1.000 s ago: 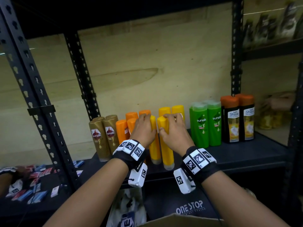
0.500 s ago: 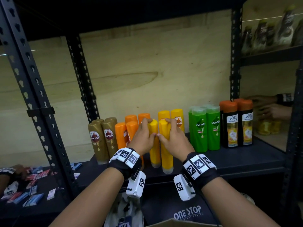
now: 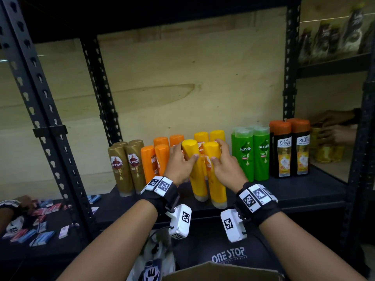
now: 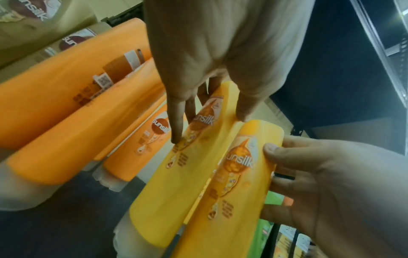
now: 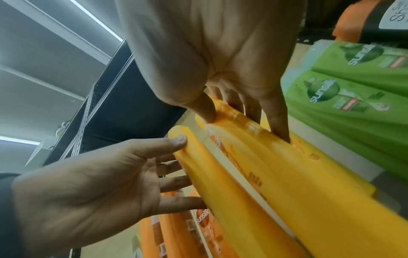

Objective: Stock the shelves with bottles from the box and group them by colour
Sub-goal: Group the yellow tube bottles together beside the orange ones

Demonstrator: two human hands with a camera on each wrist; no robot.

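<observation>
Two yellow Sunsilk bottles stand side by side at the front of the black shelf. My left hand grips the left yellow bottle, thumb on its front and fingers behind. My right hand grips the right yellow bottle the same way. In the left wrist view my left hand pinches its bottle. The right wrist view has my right hand on its bottle. Two more yellow bottles stand behind them. Orange bottles are to the left and green ones to the right.
Brown bottles stand at the row's left end and black orange-capped bottles at its right end. A cardboard box sits below my arms. Another person's hands work in the right bay. Small packets lie in the left bay.
Both hands have shifted from covering the tops of the two front yellow bottles to gripping their sides, so the tops now show. The bottles stay on the shelf.
</observation>
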